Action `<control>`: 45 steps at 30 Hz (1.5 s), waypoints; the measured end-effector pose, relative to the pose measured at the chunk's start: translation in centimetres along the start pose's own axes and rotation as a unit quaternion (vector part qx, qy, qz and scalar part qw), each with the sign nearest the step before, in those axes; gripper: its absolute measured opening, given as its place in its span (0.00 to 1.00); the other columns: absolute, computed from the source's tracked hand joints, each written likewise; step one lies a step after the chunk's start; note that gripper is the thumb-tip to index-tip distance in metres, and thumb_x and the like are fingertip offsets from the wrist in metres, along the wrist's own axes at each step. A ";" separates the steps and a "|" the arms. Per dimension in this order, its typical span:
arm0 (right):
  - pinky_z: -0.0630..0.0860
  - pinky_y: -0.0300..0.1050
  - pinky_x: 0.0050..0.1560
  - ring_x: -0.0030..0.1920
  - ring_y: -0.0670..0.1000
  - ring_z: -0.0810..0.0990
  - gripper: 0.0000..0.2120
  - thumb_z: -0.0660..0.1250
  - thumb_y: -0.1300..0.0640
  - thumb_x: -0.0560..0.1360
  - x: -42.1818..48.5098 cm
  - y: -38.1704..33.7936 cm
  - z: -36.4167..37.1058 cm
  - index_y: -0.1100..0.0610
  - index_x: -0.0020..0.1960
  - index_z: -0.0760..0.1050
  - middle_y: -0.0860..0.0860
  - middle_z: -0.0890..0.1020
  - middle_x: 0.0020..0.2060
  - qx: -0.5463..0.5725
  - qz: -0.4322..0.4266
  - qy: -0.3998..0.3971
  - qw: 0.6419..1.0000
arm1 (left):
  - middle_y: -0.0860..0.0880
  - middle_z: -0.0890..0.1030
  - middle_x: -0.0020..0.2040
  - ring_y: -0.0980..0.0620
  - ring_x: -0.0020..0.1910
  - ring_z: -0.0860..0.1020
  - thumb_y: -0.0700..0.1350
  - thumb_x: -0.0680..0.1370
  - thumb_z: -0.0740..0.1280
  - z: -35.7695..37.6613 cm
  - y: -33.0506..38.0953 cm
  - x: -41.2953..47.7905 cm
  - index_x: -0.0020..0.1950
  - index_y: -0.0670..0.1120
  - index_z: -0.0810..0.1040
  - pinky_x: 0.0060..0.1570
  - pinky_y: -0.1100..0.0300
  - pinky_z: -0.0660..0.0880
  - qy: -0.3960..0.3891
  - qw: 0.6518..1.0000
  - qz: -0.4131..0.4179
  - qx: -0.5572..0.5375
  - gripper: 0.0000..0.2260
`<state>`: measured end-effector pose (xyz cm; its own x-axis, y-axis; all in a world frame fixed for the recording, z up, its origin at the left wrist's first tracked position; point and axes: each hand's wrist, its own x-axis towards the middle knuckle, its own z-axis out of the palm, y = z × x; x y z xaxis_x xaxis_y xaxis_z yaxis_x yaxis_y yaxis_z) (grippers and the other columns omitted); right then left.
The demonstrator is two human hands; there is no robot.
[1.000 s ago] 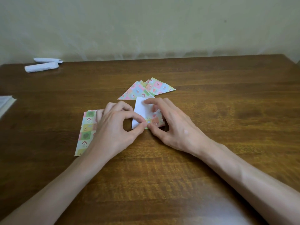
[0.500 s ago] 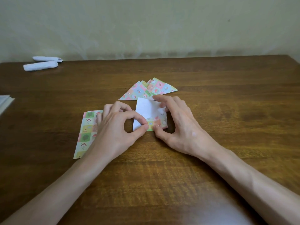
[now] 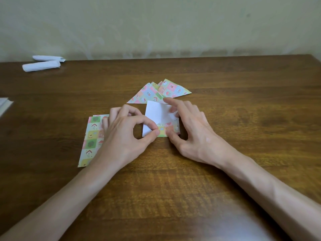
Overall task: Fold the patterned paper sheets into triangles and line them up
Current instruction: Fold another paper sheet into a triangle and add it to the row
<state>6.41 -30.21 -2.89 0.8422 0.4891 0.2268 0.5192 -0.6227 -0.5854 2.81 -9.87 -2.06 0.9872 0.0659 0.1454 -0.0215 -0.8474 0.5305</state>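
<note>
While sheet (image 3: 160,117) lies mid-fold: holdings

Sheet, white flap up, on table (image 3: 243,101). Left hand (image 3: 125,136) pinches its near edge; right hand (image 3: 194,134) grips its right side. Triangles (image 3: 156,93) just behind sheet; stack (image 3: 92,141) to its left.

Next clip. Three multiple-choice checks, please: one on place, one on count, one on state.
1. Where do the folded triangles lie relative to the sheet being folded? A) beyond it B) nearer the person C) on it
2. How many white rolls lie at the table's far left? A) one B) two C) four
3. What is the left hand doing? A) lying flat B) pinching the sheet's near corner C) lifting a roll
Key: 1A, they lie farther up the table; 2B, two side by side; 3B, thumb and forefinger meet on it.
</note>
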 end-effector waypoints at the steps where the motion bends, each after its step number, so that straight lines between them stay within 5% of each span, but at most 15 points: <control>1: 0.66 0.54 0.68 0.64 0.48 0.70 0.34 0.68 0.53 0.79 0.0 0.0 0.0 0.44 0.80 0.57 0.45 0.70 0.64 -0.003 0.001 0.000 1.000 | 0.62 0.72 0.55 0.59 0.63 0.63 0.65 0.72 0.73 0.1 0.1 0.0 0.42 0.64 0.84 0.59 0.57 0.56 0.005 1.000 -0.001 0.001 0.07; 20: 0.62 0.48 0.67 0.65 0.44 0.66 0.34 0.61 0.56 0.69 -0.1 -0.2 -0.6 0.46 0.75 0.59 0.43 0.66 0.59 0.050 0.024 -0.053 0.997 | 0.60 0.72 0.57 0.58 0.65 0.62 0.63 0.72 0.74 0.0 0.6 0.3 0.42 0.62 0.84 0.60 0.57 0.55 -0.009 1.000 -0.021 0.007 0.07; 28: 0.62 0.46 0.70 0.62 0.39 0.68 0.36 0.62 0.61 0.62 1.0 -0.2 -1.2 0.45 0.69 0.62 0.41 0.68 0.57 0.152 0.115 -0.064 0.980 | 0.61 0.72 0.55 0.58 0.64 0.63 0.64 0.72 0.74 0.2 0.3 0.1 0.42 0.63 0.84 0.58 0.58 0.55 0.009 1.000 0.005 0.010 0.07; 36: 0.64 0.46 0.69 0.64 0.38 0.67 0.32 0.63 0.61 0.67 0.0 -0.3 -1.3 0.43 0.69 0.64 0.35 0.67 0.57 0.142 0.089 -0.052 0.984 | 0.51 0.74 0.60 0.47 0.63 0.70 0.56 0.75 0.75 -1.2 0.2 -0.3 0.50 0.59 0.87 0.58 0.50 0.66 0.070 0.965 0.245 0.069 0.05; 39: 0.63 0.45 0.69 0.64 0.38 0.67 0.29 0.62 0.63 0.68 -0.3 -0.5 -1.4 0.43 0.66 0.66 0.37 0.68 0.57 0.128 0.059 -0.049 0.989 | 0.49 0.76 0.61 0.46 0.62 0.72 0.51 0.78 0.75 -3.1 -1.1 -0.2 0.54 0.59 0.87 0.55 0.51 0.67 0.024 0.934 0.340 0.110 0.06; 45: 0.65 0.48 0.64 0.60 0.46 0.70 0.24 0.62 0.70 0.70 -0.9 -0.7 -1.6 0.46 0.58 0.72 0.42 0.70 0.57 0.083 -0.008 -0.042 0.996 | 0.53 0.77 0.61 0.50 0.61 0.75 0.49 0.79 0.70 -3.1 -2.3 0.0 0.58 0.60 0.86 0.55 0.52 0.69 -0.037 0.919 0.366 0.144 0.11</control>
<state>5.52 -31.17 -1.48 0.8155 0.5515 0.1753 0.4954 -0.5089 -0.7040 2.35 -6.24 -0.69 0.7331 -0.6043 0.3120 -0.6517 -0.7553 0.0684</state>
